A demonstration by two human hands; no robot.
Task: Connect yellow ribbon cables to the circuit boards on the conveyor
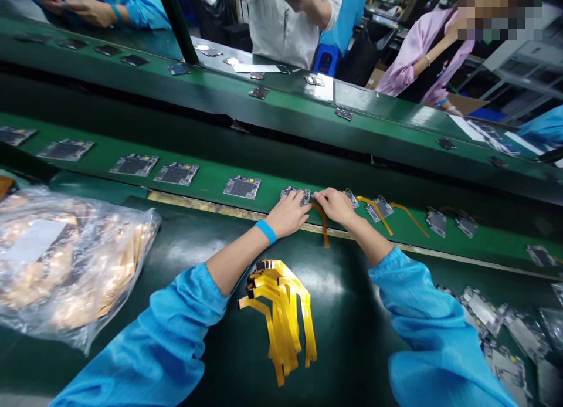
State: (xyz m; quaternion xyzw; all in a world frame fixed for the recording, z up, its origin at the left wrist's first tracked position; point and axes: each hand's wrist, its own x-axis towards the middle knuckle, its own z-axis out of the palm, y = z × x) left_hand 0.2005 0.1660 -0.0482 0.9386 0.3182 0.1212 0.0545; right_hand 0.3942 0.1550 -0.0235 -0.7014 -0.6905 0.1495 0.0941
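Observation:
On the green belt, a dark circuit board (303, 194) lies under the fingers of my left hand (288, 212), which wears a blue wristband and holds the board at its near edge. My right hand (335, 204) is closed in a pinch beside the board's right edge, at the upper end of an orange flex cable (325, 228). That cable hangs toward me over the belt's near edge. The fingertips hide where cable and board meet. Between my forearms a pile of yellow flex cables (285, 319) lies on the dark green table (347, 336).
More circuit boards (242, 187) lie along the belt to the left. On the right, boards with flex cables (379, 209) sit on it. A clear plastic bag of cables (74, 260) lies left; stacked boards (505, 331) lie right. Several people stand or sit across the line.

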